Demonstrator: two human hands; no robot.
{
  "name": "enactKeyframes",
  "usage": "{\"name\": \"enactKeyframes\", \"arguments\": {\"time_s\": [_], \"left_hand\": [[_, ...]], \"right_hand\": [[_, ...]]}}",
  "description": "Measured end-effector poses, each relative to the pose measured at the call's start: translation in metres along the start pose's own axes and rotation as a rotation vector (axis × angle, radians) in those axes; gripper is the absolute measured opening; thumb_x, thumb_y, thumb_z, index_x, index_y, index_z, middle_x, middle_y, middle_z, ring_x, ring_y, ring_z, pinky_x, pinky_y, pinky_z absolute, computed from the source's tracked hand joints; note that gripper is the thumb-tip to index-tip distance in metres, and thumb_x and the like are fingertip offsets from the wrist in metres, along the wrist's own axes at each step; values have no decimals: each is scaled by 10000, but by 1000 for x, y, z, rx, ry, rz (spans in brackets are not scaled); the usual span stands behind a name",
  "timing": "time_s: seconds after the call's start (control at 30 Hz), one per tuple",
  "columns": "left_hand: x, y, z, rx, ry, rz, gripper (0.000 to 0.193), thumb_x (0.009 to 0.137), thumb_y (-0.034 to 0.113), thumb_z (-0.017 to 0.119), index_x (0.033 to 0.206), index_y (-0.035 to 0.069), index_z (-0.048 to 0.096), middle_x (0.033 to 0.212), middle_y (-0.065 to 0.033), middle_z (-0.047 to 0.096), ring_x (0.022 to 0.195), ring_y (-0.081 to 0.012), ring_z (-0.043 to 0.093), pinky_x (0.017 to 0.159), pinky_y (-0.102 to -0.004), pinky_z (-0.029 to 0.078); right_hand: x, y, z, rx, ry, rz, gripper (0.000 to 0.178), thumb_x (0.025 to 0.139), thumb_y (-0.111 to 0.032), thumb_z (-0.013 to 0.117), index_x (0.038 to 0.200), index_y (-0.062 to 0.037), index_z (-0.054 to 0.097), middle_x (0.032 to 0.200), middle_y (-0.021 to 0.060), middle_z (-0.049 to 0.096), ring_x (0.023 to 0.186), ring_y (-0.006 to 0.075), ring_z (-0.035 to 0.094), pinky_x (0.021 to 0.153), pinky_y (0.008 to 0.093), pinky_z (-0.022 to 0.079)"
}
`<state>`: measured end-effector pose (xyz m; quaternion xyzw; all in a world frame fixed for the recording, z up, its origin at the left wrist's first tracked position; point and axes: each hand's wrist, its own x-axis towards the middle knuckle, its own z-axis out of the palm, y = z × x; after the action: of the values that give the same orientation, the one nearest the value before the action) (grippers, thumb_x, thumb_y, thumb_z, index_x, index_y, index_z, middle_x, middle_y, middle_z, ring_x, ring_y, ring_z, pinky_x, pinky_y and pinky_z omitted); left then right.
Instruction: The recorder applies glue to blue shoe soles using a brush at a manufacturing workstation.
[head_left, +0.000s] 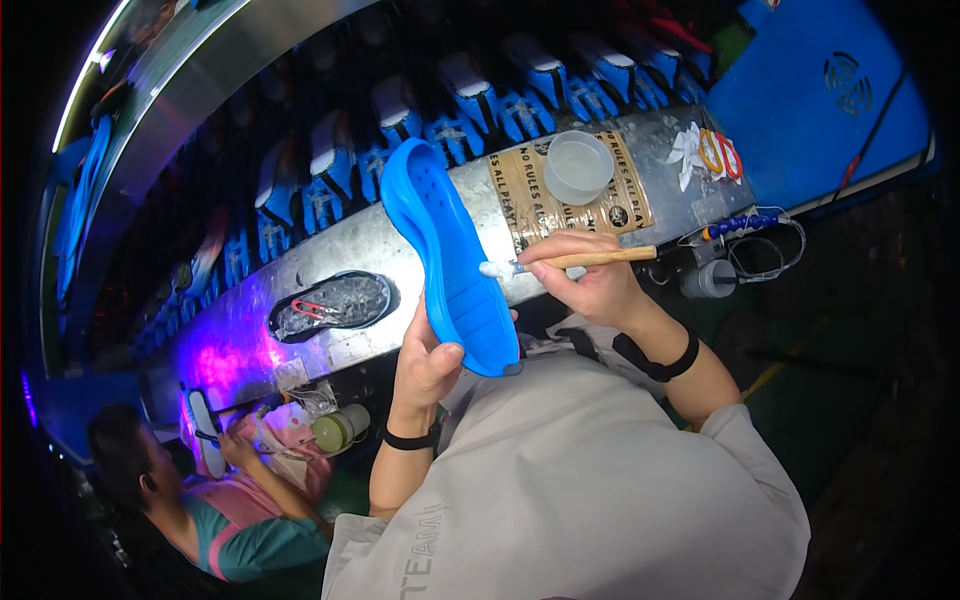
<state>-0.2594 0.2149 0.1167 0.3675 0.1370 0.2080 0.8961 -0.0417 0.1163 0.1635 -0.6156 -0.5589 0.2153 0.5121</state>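
Head view, the only view. The left hand (pixel 428 365) is closed about the lower end of a blue sole (pixel 440 230): thumb across its left edge, other fingers mostly hidden behind it. The sole's hollow faces up, and its perforated end points away from the left fingers.

The right hand (pixel 595 275) has a closed pinch on a wooden-handled brush (pixel 605 257), thumb against bent fingers. The white bristles project left of those fingers and overlap the sole's right inner edge; contact appears likely but cannot be confirmed.

Beyond the right fingers, 1 translucent cup (pixel 578 167) stands upright on brown tape (pixel 515 190) stuck to the metal bench (pixel 690 205); its contents cannot be told. Farther to the right of these fingers lie scissors (pixel 722 155) with red and orange handles. Left of the left fingers is a dark oval recess (pixel 388 300) with a red clip inside. A row of blue-and-white shoe parts (pixel 400 110) runs beyond both hands.

Progress, as judged: brushing of this 1 sole is in hand. No coated area can be distinguished from a bare area, so the share done is undetermined. Finishing the inner edge and floor, where uncoated, would remain. The sole is held clear of the bench, not yet set down.
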Motion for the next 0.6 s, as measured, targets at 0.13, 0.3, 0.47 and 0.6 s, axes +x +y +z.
{"name": "enactKeyframes", "arguments": {"time_s": [0.13, 0.3, 0.47, 0.6], "left_hand": [[1, 2, -3, 26, 17, 32, 1046, 777, 391, 832, 1541, -5, 237, 1380, -217, 524, 1192, -383, 619, 1011, -487, 524], [2, -1, -16, 98, 69, 119, 1078, 767, 386, 838, 1553, -12, 217, 1390, -208, 522, 1249, -340, 584, 1038, -463, 498], [1, 6, -1, 106, 44, 116, 1091, 761, 371, 846, 1562, -5, 209, 1402, -207, 516, 1237, -342, 595, 1034, -465, 505], [4, 13, 12, 179, -3, 96, 1070, 745, 462, 861, 1506, -36, 298, 1374, -226, 549, 1206, -357, 624, 991, -455, 549]], "right_hand": [[-6, -10, -5, -21, -49, 26, 81, 883, -84, 673, 919, -36, 728, 825, 89, 713, 719, 228, 657, 659, 340, 510], [-14, -18, -8, 17, -83, -9, 62, 879, -78, 676, 893, -31, 714, 795, 74, 704, 684, 218, 635, 634, 340, 494], [-12, -27, -16, 23, -56, -18, 74, 869, -41, 683, 924, -14, 724, 841, 94, 729, 731, 200, 670, 677, 317, 522], [-3, -18, -5, 47, 97, -92, 97, 883, -41, 674, 956, -7, 728, 856, 108, 726, 727, 219, 684, 671, 326, 530]]}}
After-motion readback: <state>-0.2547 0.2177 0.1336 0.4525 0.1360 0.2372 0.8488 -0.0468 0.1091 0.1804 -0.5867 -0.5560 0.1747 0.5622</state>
